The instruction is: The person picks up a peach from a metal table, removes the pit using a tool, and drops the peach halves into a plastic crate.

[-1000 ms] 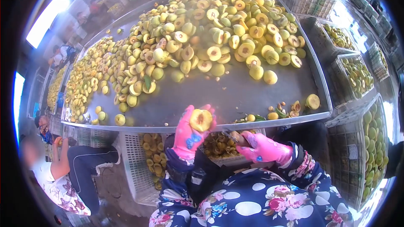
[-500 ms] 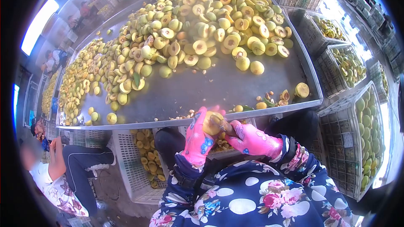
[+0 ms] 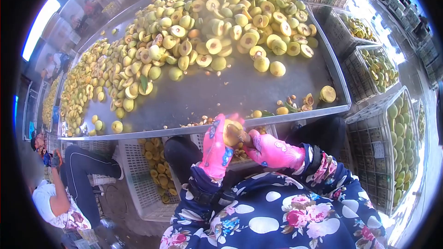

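My left hand (image 3: 215, 151), in a pink patterned glove, is closed around a halved yellow peach (image 3: 231, 132) just in front of the table's near edge. Its cut side faces right. My right hand (image 3: 273, 151), in a matching glove, is closed on a small brownish pitting tool (image 3: 245, 138) whose tip meets the peach's cut face. Fingers hide most of this tool. Beyond both hands, a metal table (image 3: 184, 99) carries a large heap of halved peaches (image 3: 213, 45). Pits and scraps (image 3: 203, 120) lie along its near edge.
Below the table, a white crate (image 3: 131, 175) of peach halves stands left of my legs. Crates of fruit (image 3: 369, 156) line the right side. A seated person (image 3: 57, 198) works at the left. The table's raised metal rim (image 3: 152, 137) runs before me.
The view has shifted slightly, so the table appears a little higher and further left. Both hands keep hold of the peach and the tool. The seated person's arms have moved.
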A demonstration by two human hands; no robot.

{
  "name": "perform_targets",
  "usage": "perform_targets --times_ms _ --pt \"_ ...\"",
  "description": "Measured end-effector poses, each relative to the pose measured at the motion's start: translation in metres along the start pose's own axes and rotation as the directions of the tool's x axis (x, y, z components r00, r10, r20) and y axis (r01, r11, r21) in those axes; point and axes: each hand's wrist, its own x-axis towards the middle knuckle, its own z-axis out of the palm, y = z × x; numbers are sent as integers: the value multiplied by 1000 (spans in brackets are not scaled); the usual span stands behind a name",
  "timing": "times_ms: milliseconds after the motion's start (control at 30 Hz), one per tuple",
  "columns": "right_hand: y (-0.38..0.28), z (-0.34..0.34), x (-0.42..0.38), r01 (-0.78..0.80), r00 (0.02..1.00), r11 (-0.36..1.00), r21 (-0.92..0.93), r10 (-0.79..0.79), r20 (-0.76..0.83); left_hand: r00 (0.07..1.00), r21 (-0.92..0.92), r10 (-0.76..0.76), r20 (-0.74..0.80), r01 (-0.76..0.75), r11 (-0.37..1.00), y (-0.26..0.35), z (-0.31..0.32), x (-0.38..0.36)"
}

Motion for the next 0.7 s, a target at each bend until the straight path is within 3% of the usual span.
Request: perform_targets --times_ms 200,300,500,700 --pt "18 -5 2 -2 991 995 -103 15 131 990 213 -79 116 53 976 1 -13 7" --pt "20 -5 1 0 990 990 -143 21 139 988 290 -119 100 85 953 -1 -16 10" --pt "19 1 -1 59 998 989 -133 -63 -23 991 131 -136 8 134 982 7 3 4" --pt "23 7 -3 64 996 983 -171 -73 -52 1000 132 1 -11 0 991 -10 -1 7"
